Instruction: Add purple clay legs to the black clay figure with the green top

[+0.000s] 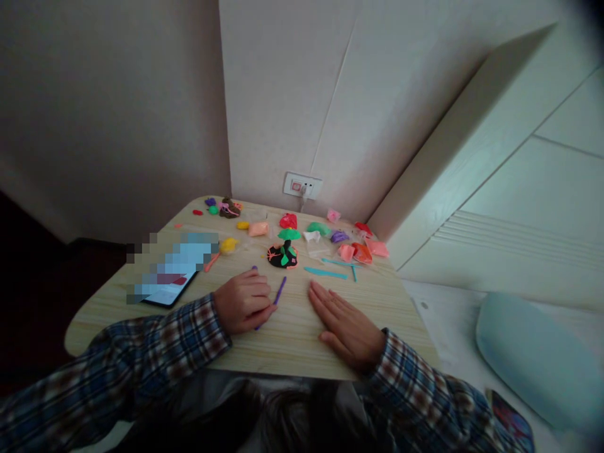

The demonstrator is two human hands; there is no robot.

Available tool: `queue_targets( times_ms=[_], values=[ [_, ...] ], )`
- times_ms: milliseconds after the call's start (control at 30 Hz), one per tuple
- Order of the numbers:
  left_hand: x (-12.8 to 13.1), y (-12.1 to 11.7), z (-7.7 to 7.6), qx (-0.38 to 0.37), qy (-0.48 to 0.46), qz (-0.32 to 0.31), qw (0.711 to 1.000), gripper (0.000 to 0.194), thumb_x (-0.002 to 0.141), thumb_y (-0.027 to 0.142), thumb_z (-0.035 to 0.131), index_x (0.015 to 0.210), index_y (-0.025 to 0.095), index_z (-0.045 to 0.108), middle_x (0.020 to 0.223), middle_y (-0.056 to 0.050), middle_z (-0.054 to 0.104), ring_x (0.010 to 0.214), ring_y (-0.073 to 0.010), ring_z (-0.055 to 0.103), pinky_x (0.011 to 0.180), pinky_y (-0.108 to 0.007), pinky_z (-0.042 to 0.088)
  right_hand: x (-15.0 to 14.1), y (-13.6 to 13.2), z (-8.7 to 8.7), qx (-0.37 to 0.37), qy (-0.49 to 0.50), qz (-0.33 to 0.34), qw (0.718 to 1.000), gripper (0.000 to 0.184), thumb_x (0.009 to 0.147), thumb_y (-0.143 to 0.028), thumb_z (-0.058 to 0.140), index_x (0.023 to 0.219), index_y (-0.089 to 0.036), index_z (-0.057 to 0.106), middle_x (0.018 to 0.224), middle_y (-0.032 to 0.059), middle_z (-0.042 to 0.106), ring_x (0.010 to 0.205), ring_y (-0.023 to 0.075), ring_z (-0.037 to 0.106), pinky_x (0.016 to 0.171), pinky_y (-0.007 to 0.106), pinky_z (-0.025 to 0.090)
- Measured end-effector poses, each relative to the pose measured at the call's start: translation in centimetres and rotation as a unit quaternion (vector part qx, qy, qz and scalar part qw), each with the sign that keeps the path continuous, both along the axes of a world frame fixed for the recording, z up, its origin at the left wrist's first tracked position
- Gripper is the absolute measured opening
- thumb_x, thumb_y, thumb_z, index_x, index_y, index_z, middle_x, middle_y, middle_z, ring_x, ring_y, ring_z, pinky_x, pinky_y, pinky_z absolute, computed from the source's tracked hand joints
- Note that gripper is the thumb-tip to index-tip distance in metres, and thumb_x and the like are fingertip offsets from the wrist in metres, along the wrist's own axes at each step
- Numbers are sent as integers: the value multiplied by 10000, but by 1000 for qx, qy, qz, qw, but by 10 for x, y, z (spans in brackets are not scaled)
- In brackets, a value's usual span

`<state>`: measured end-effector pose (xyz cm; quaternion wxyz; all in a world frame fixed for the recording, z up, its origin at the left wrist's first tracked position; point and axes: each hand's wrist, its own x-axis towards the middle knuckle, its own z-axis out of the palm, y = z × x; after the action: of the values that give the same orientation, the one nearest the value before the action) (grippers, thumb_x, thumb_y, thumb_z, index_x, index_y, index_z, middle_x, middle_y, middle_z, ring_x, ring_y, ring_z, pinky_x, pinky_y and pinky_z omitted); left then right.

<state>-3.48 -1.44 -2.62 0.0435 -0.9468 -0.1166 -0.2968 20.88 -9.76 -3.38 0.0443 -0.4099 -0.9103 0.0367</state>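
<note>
My left hand (243, 301) rests on the light wooden table (292, 340) with its fingers curled around a thin purple modelling tool (280, 291). The tool's tip points up and right, towards a clay figure (283, 250) with a black base, green parts and a green cap. My right hand (342, 324) lies flat on the table, palm down, fingers stretched out and together, holding nothing. Both arms wear plaid sleeves. A flat teal tool (324, 272) lies just beyond the right hand's fingertips.
Lumps and bags of coloured clay are scattered at the back: a red lump (288, 221), green clay (319, 228), orange bags (361, 253), a yellow lump (229, 245). A phone (166, 286) lies at the left. A wall socket (302, 185) is behind. A light blue cushion (538, 358) is at the right.
</note>
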Motion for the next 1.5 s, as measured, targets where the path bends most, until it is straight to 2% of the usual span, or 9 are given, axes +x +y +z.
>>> queue_targets(
  times_ms=[100,233,400,533,667,800,933,1067,1500],
  values=[
    [1,0,0,0,7,-4,1000,338,849,192,408,530,166,513,549,-13,507,621,-144,452,671,-307,355,-3,-3,-2,19,14,-33,999,680,903,-418,249,1398,7,55,1453,214,88,1359,242,58,1069,460,257],
    [0,0,1,2,4,-1,1000,335,844,182,417,522,165,506,535,-9,504,603,-136,447,657,-298,352,-13,-4,-3,6,6,14,1000,707,877,-457,301,1386,12,156,1449,208,138,1358,263,52,1079,466,235],
    [0,2,-1,11,3,-17,1000,309,831,171,441,529,162,508,541,-6,513,597,-132,443,652,-294,350,-11,-5,-3,8,12,-48,999,682,901,-431,234,1383,37,121,1447,239,93,1356,264,58,1068,465,252],
    [0,1,-1,6,0,-6,1000,332,843,177,420,525,165,513,530,-6,504,594,-132,443,654,-295,354,-12,-5,-5,7,13,-5,1000,697,887,-457,264,1387,14,145,1449,214,134,1357,263,44,1076,471,233],
    [1,0,1,9,0,8,1000,340,846,179,414,523,165,518,532,-10,509,610,-135,452,667,-294,359,-10,-7,-4,16,15,-59,998,647,908,-410,210,1393,7,111,1449,218,130,1356,246,85,1069,460,256],
    [1,0,1,20,-1,-3,1000,321,838,175,437,526,158,514,535,-5,512,600,-131,446,661,-291,351,-13,-8,-2,13,3,-19,1000,698,889,-460,243,1378,32,169,1449,215,135,1357,264,52,1080,462,230],
    [0,0,2,21,9,0,1000,317,837,176,439,531,154,518,547,-3,519,607,-127,450,661,-287,342,-15,-8,-3,17,1,-76,997,644,910,-407,190,1381,32,149,1444,226,143,1357,245,82,1068,453,261],
    [1,-1,2,25,12,-1,1000,308,833,173,444,534,155,515,553,-3,524,605,-126,446,668,-286,341,-16,-8,-4,13,2,-27,1000,697,894,-465,217,1378,33,167,1448,217,139,1357,260,36,1079,467,227],
    [1,1,0,30,3,-10,999,340,842,187,418,515,163,504,532,1,507,585,-122,437,659,-288,336,-17,-7,-7,-13,71,-43,996,695,901,-471,124,1397,12,61,1463,211,44,1360,248,27,1076,466,213]
  ],
)
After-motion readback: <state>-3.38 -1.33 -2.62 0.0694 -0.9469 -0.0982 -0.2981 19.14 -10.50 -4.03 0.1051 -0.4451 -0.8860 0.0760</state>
